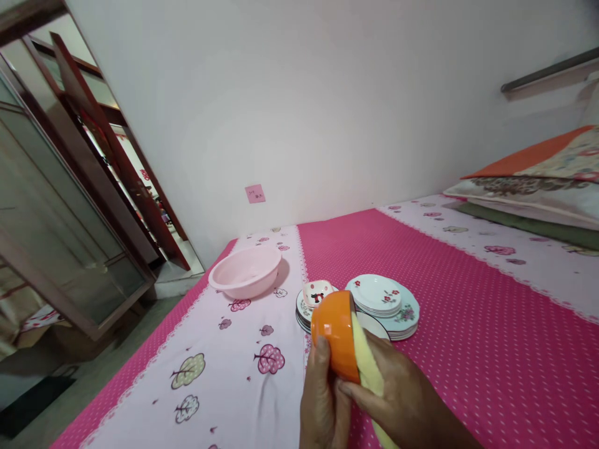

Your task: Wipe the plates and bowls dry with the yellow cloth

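Note:
An orange bowl (333, 330) is held up on its side over the bed, its opening turned to the right. My left hand (322, 386) grips it from below, thumb on the outer wall. In my right hand (397, 386) is a pale yellow cloth (366, 355), pressed against the bowl's mouth; the fingers inside are hidden. Just beyond the bowl stand a stack of plates with floral prints (374, 293) and a stack of dark-rimmed plates (303, 315). A small white bowl with a red and black print (317, 292) rests on the dark-rimmed stack.
A pink plastic basin (246, 274) sits on the bed's left side, near the wall. The bed cover (449, 299) is pink with white printed bands. Pillows and folded bedding (538, 187) lie at the far right. A doorway with an open door (112, 143) is at the left.

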